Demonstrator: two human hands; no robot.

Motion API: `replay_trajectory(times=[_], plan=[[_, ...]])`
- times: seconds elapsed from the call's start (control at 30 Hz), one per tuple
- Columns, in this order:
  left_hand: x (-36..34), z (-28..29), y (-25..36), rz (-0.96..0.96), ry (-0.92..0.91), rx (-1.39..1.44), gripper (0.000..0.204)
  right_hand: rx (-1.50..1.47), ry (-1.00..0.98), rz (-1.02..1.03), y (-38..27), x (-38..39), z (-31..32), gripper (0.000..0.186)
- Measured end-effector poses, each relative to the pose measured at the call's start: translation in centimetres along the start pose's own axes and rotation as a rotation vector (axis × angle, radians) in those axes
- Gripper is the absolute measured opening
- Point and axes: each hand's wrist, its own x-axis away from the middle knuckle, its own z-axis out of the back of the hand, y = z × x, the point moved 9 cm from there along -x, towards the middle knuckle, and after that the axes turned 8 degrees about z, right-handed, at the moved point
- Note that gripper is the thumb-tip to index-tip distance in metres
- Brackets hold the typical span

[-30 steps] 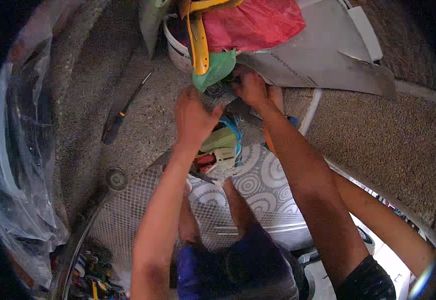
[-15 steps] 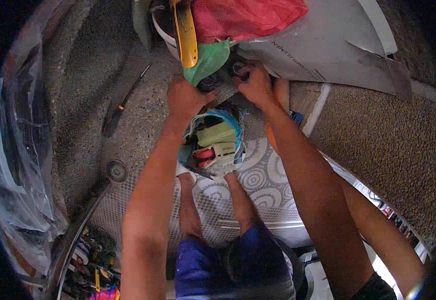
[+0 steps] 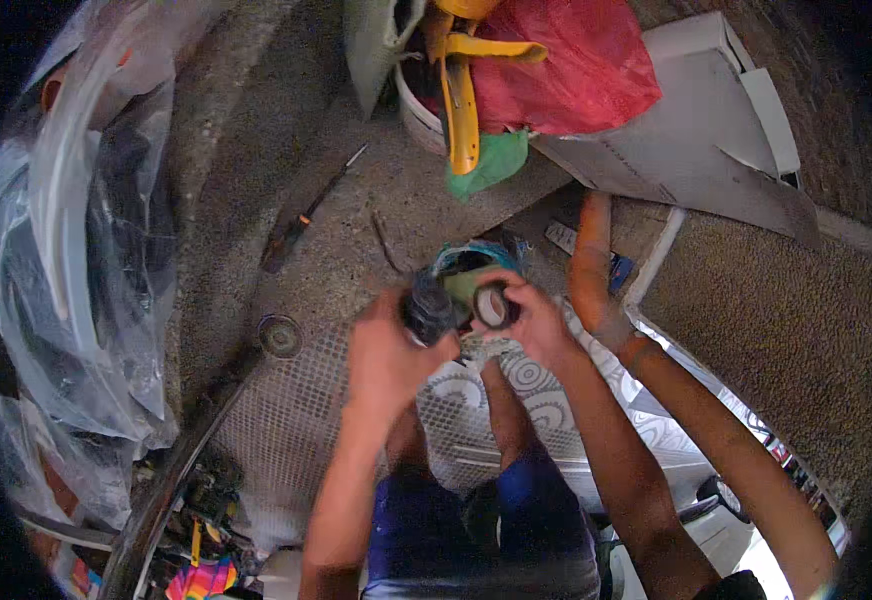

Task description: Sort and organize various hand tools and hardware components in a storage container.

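Note:
My right hand (image 3: 536, 325) is closed on a roll of black tape (image 3: 493, 306) with a pale core. My left hand (image 3: 386, 350) wraps around a dark, round object (image 3: 431, 310), too blurred to name. Both hands are side by side above a blue-rimmed container (image 3: 476, 258), which they partly hide; something pale green shows inside it. A screwdriver (image 3: 303, 218) with a dark handle and an orange band lies on the floor, ahead and to the left.
Another arm (image 3: 716, 430) reaches in from the lower right, near a long orange shape (image 3: 590, 245). Ahead stand a white bucket (image 3: 418, 110) with a yellow tool (image 3: 463, 110), a red plastic bag (image 3: 566, 70) and cardboard (image 3: 676, 120). Clear plastic sheeting (image 3: 86, 260) hangs left.
Both hands have come back from beside the bucket toward me, over the container, with the tape roll and the dark object in them. The head view has shifted.

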Motion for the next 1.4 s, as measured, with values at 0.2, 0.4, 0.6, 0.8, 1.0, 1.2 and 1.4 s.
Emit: replay_trajectory(times=[0.2,0.4,0.6,0.8,1.0,1.2,1.4], plan=[[-0.4,-5.2,-2.2,-0.006,0.14,-0.288,0.07,0.824,0.214,0.138,3.6,-0.9,5.8,0.044],[-2.2,-8.9,-4.9,0.105,-0.018,-0.437,0.066,1.092,0.412,0.157,2.0,0.3,5.6,0.038],[0.1,-7.0,-3.7,-0.321,0.379,-0.691,0.061,1.216,0.323,0.336,1.4,0.3,4.4,0.028],[0.9,-4.7,-13.1,0.248,0.413,0.158,0.029,1.469,-0.044,0.384,1.9,-1.8,-6.1,0.04],[0.3,-6.5,-11.8,0.262,0.077,-0.146,0.032,1.811,-0.037,0.408,4.0,-4.0,-6.8,0.038],[3.1,-10.0,-14.0,0.449,0.305,0.435,0.042,1.222,-0.081,0.229,1.8,-2.1,1.7,0.028],[4.5,-27.1,-25.0,0.554,-0.366,0.815,0.045,1.586,-0.093,0.159,3.1,-2.2,1.3,0.035]])
